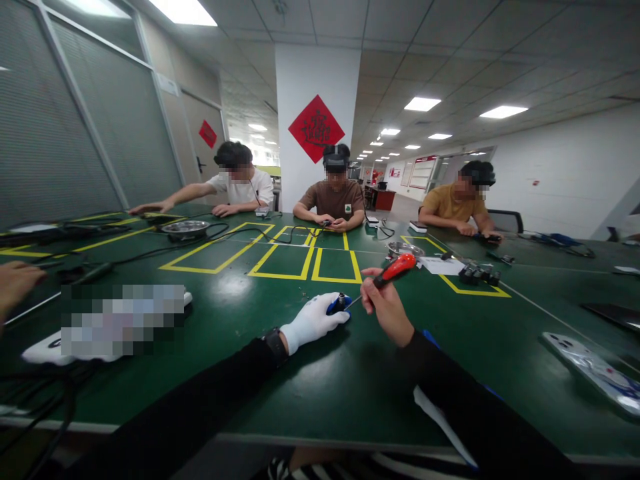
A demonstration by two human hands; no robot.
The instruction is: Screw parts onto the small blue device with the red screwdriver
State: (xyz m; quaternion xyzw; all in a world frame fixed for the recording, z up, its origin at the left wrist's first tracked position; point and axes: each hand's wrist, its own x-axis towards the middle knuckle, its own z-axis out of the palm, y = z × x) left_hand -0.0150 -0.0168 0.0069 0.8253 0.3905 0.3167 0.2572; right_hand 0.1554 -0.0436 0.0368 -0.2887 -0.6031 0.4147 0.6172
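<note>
My left hand (314,323), in a white glove with blue on the palm side, rests low over the green table. Its fingers close round a small black part (341,301) whose rounded end sticks up; the rest is hidden by the glove. Bare and raised just to the right, my right hand (387,310) grips a screwdriver (401,267) with a red and black handle. The thin shaft slants down-left to the black part. Whether the tip touches it, I cannot tell.
Yellow tape outlines mark the green table (225,373). A metal bowl (185,230), a white paper (441,266) and black parts (479,274) lie farther off. A phone (595,373) lies at right, cables at left. A co-worker's hand (19,283) enters at left; three people sit opposite.
</note>
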